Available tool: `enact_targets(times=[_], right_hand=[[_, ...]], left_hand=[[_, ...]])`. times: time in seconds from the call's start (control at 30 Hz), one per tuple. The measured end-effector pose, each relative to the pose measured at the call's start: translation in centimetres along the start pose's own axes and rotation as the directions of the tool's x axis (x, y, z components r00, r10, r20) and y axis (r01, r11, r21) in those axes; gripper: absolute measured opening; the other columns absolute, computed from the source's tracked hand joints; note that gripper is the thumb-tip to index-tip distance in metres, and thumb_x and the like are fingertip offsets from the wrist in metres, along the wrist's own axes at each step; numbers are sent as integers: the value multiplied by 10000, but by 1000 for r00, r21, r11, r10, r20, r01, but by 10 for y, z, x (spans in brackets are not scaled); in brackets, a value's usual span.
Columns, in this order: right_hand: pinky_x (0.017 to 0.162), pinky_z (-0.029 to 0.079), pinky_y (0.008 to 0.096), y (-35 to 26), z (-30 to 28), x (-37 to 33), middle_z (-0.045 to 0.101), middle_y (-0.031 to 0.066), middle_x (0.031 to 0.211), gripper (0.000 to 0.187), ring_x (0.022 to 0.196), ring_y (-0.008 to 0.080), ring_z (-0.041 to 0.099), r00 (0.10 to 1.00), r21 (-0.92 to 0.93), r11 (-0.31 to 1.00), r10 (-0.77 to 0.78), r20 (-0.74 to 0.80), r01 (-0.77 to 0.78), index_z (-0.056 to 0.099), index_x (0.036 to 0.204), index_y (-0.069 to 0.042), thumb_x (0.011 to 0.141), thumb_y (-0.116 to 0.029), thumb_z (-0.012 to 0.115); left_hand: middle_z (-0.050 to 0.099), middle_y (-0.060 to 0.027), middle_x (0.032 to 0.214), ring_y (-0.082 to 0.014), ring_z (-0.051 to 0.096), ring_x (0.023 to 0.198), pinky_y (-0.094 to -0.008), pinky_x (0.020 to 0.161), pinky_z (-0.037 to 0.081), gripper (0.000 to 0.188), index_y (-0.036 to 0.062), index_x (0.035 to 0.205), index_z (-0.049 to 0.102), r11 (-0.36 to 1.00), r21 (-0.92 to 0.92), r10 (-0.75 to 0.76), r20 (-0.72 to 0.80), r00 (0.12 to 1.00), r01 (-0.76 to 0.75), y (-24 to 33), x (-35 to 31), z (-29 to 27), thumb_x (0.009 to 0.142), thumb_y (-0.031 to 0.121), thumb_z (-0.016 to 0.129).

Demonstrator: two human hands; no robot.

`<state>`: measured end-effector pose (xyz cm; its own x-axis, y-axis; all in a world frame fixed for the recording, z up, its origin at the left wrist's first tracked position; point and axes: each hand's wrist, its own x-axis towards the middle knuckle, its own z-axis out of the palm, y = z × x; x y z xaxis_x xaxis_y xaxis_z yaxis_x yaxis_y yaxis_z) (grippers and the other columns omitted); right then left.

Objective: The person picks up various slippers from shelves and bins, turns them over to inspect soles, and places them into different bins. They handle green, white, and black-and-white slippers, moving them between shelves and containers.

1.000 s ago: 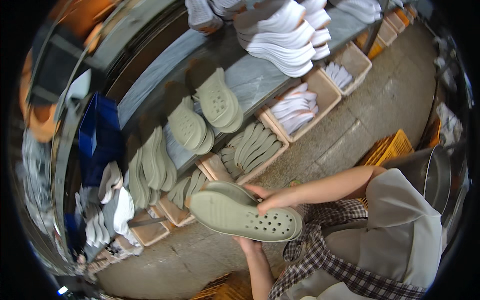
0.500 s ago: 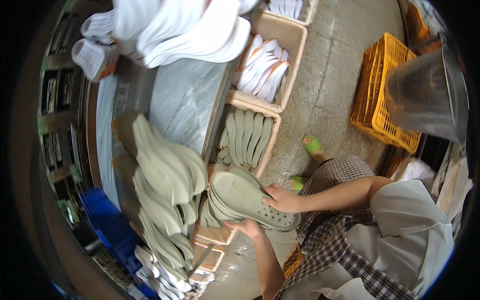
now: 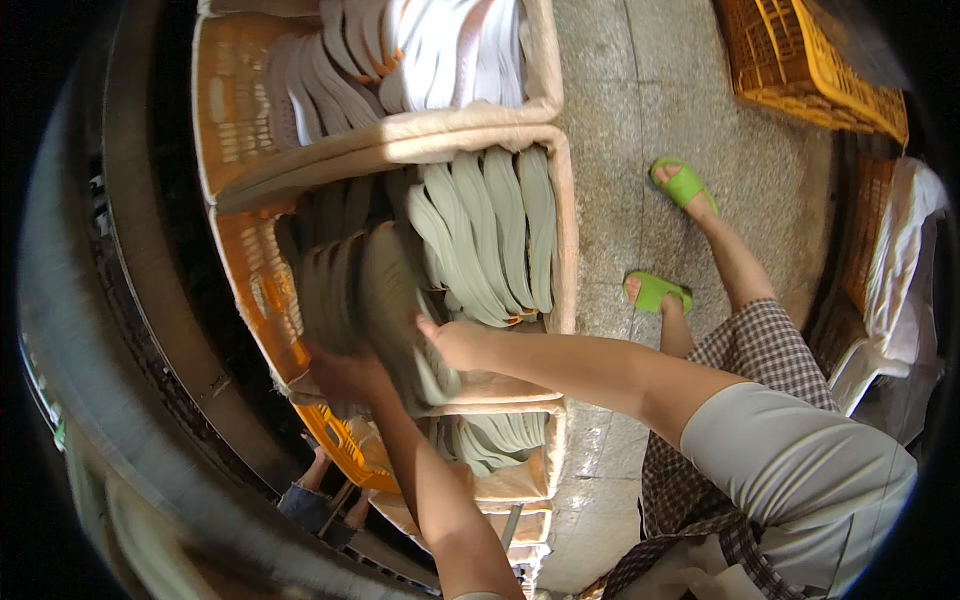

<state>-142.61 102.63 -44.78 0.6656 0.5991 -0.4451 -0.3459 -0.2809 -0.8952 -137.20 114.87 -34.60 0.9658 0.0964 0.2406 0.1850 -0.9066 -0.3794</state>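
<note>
A stack of grey-green shoe soles (image 3: 385,290) is held between my two hands, tilted and partly blurred, inside a yellow crate with a padded cloth rim (image 3: 563,230). My left hand (image 3: 350,378) closes on the stack's near left end, its fingers smeared and in shade. On the other side, my right hand (image 3: 452,345) grips the stack's edge with the thumb on top. Beside the held stack, more grey-green soles (image 3: 485,235) stand packed on edge in the same crate. Darker soles behind the stack lie in shadow.
White soles with orange marks (image 3: 440,55) fill the adjoining crate. Another crate below holds grey-green soles (image 3: 490,440). A yellow basket (image 3: 820,70) stands on the floor at the far right. Machinery edges (image 3: 200,370) run along the left. Another person's hand (image 3: 316,468) shows at the lower left.
My hands have moved left, carrying the soles from above the crate's near side down into the crate. The view has shifted from the table to the crates.
</note>
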Motion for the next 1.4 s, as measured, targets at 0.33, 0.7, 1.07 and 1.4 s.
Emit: enact_targets(times=[0.33,0.7,1.07,1.4], right_hand=[[675,499,455,74,16,-83,643,177,802,170,752,360,632,995,-157,987,-57,-86,43,636,867,-36,800,-155,534],[705,496,466,104,-75,-240,623,180,881,210,839,350,630,963,-201,966,201,181,-164,609,925,-49,794,-193,528],[697,496,448,100,-286,-394,653,150,821,196,764,345,627,895,-158,940,224,-385,-303,644,906,-52,798,-185,551],[769,494,409,28,-411,-494,642,206,901,238,871,351,627,725,-42,877,368,-583,-479,625,959,-6,787,-166,583]], left_hand=[[135,-301,1463,-385,162,1374,-437,1126,166,1187,-72,1421,52,534,-784,157,461,873,317,-12,-41,97,631,362,824],[148,-317,1464,-375,150,1387,-401,1136,132,1024,-108,1412,39,839,-436,45,652,757,325,-6,-26,58,807,422,672],[580,-178,1104,-212,586,986,-347,858,494,646,5,1351,317,503,-781,494,610,619,369,238,-72,-229,806,38,661],[476,-163,1201,-267,596,859,-384,727,527,599,86,1374,259,-191,-810,-325,-480,815,-554,239,135,-511,856,49,557]])
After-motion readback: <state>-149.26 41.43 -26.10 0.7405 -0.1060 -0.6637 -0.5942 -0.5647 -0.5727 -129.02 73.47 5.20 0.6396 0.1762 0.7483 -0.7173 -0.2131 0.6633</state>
